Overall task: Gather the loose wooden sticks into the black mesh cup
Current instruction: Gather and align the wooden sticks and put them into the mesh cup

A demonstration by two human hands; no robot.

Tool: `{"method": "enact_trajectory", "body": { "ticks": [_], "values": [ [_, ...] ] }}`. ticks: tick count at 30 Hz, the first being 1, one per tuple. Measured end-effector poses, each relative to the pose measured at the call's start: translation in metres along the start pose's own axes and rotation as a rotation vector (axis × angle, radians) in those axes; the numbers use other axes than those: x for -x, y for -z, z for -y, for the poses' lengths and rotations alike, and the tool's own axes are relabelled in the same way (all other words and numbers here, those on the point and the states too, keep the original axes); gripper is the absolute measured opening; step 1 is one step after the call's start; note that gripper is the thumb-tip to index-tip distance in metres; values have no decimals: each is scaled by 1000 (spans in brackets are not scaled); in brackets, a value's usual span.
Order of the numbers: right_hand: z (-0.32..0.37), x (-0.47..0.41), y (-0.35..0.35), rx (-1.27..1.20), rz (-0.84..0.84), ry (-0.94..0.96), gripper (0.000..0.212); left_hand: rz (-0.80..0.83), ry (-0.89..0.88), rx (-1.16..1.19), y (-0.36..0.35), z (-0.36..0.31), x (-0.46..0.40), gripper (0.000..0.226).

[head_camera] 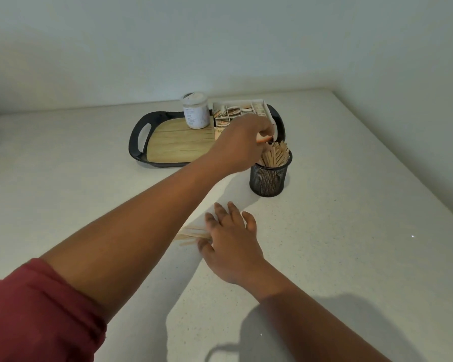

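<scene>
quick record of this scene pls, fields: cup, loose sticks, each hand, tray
cup: black mesh cup upright on counter, full of sticks
loose sticks: small pile flat on counter, in front of the cup
left hand: over the cup's top, fingers curled at the stick tops
right hand: fingers spread, resting on the pile
tray: holds jar and divided box

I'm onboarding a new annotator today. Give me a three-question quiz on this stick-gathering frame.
1. True or false: the black mesh cup stands on the tray.
2. Which hand lies on the loose sticks on the counter?
3. The left hand is: A) idle on the counter, B) above the cup, C) holding the jar.

Key: 1 false; 2 right; 3 B.
</scene>
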State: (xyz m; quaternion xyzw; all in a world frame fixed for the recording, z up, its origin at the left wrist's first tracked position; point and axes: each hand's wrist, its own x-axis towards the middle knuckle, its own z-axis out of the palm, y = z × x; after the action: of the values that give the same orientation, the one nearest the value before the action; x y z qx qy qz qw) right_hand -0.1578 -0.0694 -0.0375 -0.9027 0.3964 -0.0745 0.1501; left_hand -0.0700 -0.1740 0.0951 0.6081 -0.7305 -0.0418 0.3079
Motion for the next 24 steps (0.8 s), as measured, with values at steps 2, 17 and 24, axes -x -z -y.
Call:
{"method": "enact_trajectory", "body": {
  "ticks": [2,17,24],
  "values": [
    [0,0,1,-23,-7,0,63,-150,-30,53,-2,3,26,22],
    [-5,1,17,-33,-117,-8,15,412,443,45,36,77,193,39],
    [-3,-1,18,-86,-109,-7,7,328,489,79,28,68,197,15]
  ]
}}
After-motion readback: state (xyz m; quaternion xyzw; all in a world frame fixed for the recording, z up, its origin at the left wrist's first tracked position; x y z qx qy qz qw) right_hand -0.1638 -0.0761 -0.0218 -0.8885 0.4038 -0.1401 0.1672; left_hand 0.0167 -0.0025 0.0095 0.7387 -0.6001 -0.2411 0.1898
